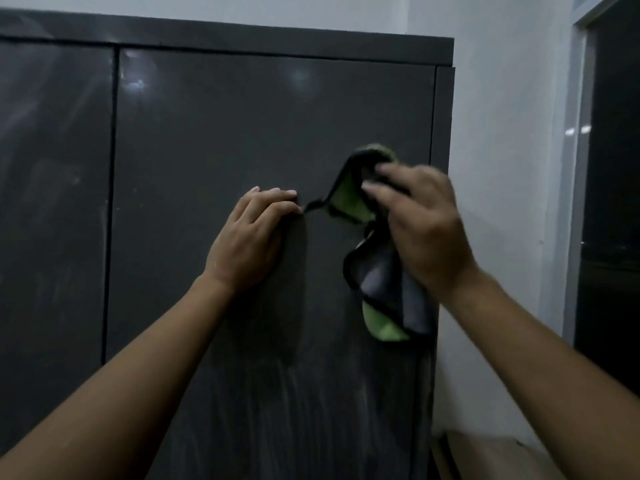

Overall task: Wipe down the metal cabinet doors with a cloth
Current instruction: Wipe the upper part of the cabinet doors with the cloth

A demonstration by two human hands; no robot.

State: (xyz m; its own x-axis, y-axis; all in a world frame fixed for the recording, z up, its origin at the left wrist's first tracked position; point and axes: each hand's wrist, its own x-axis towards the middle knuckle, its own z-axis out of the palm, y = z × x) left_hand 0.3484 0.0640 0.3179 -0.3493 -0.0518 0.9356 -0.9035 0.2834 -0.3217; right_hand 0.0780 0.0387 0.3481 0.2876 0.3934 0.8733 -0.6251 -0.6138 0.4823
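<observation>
A dark grey metal cabinet fills the view, with a right door (214, 140) and a left door (52, 185) split by a vertical seam. A green and grey cloth (377, 271) with black edging hangs in front of the right door. My right hand (422, 226) grips its bunched upper part, blurred by motion. My left hand (252, 237) pinches a thin black corner of the same cloth between its fingertips, close to the door surface. The cloth's lower end dangles free near the door's right edge.
A white wall (502, 168) stands right of the cabinet. A dark window or doorway with a pale frame (613, 202) is at the far right. A brown cardboard box (485, 459) sits low beside the cabinet. Faint streaks mark the lower right door.
</observation>
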